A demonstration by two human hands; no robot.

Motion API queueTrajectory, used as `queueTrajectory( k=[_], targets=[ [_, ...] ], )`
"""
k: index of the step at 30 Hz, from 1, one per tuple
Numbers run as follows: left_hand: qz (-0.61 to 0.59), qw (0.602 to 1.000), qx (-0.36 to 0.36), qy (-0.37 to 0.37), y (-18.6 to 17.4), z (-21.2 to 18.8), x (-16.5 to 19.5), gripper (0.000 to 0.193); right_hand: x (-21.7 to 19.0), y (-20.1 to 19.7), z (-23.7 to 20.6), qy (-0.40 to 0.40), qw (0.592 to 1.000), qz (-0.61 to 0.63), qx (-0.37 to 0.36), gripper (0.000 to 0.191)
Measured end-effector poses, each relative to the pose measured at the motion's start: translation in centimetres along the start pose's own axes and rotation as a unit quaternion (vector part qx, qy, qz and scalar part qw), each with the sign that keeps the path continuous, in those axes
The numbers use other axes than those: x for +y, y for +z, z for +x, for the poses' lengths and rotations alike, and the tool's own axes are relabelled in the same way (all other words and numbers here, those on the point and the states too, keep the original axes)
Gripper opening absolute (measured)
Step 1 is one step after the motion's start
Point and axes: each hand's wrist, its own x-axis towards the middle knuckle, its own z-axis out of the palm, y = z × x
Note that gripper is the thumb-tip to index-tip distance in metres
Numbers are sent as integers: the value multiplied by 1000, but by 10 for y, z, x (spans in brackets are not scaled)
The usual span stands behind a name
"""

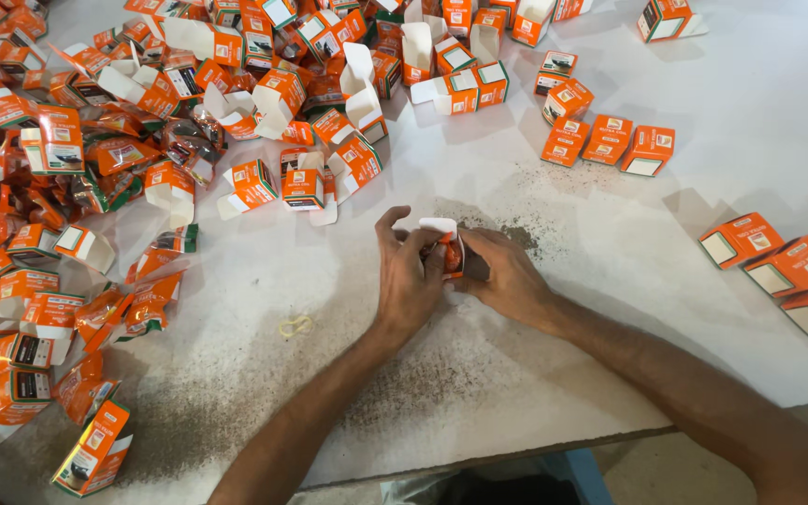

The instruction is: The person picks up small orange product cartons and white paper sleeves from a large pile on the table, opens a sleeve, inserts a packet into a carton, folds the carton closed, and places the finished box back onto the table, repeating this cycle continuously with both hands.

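My left hand point(406, 271) and my right hand point(507, 274) meet at the middle of the white table point(610, 309). Both grip one small orange carton point(450, 249) whose white flap stands open at the top. The carton is held upright between the fingers, just above the tabletop. Most of its body is hidden by my fingers.
A big heap of open orange cartons and foil sachets point(123, 140) covers the left and back. Closed cartons lie in a group at the back right point(607, 138) and at the right edge point(783, 271). A yellow rubber band point(295, 326) lies by my left wrist. Dark powder dusts the table.
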Motion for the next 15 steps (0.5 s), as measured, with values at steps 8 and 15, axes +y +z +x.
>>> queueTrajectory(
  k=[8,15],
  targets=[
    [-267,946,-83,-166,15,5,-30,22,7,7,-7,58,996,60,9,76],
    [-273,935,-131,-184,8,12,-30,24,3,8,-10,-86,991,-98,34,52]
  ],
)
